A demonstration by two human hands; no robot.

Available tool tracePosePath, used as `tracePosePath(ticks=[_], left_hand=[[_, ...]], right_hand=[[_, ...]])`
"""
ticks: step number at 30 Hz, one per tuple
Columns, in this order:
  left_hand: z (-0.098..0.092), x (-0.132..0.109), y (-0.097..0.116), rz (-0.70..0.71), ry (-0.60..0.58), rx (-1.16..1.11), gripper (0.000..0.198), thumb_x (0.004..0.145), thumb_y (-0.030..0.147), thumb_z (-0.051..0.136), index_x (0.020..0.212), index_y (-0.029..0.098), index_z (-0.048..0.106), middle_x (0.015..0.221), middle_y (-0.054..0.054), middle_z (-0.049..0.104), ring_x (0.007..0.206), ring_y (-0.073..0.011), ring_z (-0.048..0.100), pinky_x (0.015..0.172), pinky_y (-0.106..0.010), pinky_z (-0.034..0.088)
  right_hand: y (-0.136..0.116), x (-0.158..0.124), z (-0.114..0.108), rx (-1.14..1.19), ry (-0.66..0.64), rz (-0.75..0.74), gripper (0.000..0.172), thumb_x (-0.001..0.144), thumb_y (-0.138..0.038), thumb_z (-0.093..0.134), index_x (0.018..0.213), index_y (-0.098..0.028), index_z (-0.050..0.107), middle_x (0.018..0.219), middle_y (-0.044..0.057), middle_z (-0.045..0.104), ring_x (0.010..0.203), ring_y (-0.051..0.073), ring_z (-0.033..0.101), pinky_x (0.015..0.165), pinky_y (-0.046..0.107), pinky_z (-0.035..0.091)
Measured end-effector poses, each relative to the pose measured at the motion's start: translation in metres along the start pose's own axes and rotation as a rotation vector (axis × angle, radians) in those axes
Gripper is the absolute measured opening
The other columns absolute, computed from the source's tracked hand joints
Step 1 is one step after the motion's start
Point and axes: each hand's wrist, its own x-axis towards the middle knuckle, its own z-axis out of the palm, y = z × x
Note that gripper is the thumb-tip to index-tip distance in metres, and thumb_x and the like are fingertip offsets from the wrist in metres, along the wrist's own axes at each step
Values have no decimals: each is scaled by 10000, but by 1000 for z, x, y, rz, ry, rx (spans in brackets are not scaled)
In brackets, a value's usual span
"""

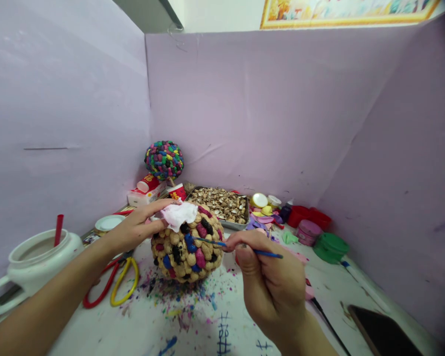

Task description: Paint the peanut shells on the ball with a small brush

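A round ball [187, 257] covered in peanut shells sits on the table in front of me. Some shells are painted blue, black and magenta; the others are bare tan. My left hand [142, 223] lies on the ball's upper left side and presses a crumpled white tissue [179, 214] against it. Between the thumb and fingers of my right hand [269, 277] is a thin blue paintbrush [265, 253]. Its tip touches a blue-painted shell at the ball's middle.
Behind the ball stand a tray [232, 225] of shells and a multicoloured ball [164, 159]. To the left are scissors [123, 282] and a white teapot-like pot [44, 262]. Red tubs, a pink tub [309, 232], a green tub [331, 247] and a phone [385, 329] lie right. Purple panels enclose the table.
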Motion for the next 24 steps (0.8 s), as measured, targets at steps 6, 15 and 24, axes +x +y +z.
tracePosePath(ticks=[6,15,24], left_hand=[[0,0,-2,-12,-2,2,549,860,473,514,1324,185,572,1385,-96,578,1266,-322,509,1068,-404,387],[-1,0,-1,-4,-7,13,524,856,475,530,1304,211,591,1370,-81,594,1265,-332,510,1072,-411,382],[1,0,-4,-14,-4,-6,532,865,484,513,1323,220,571,1395,-77,572,1293,-330,478,1094,-433,354]], right_hand=[[-1,3,-3,-47,13,11,180,876,-88,457,851,-168,616,698,31,679,627,121,660,562,218,546],[-1,4,-4,-68,-4,4,188,888,-107,453,811,-180,608,646,15,663,556,114,634,473,206,512],[-2,5,-4,-77,-19,-4,194,888,-114,450,806,-184,611,646,22,668,563,126,646,502,219,535]])
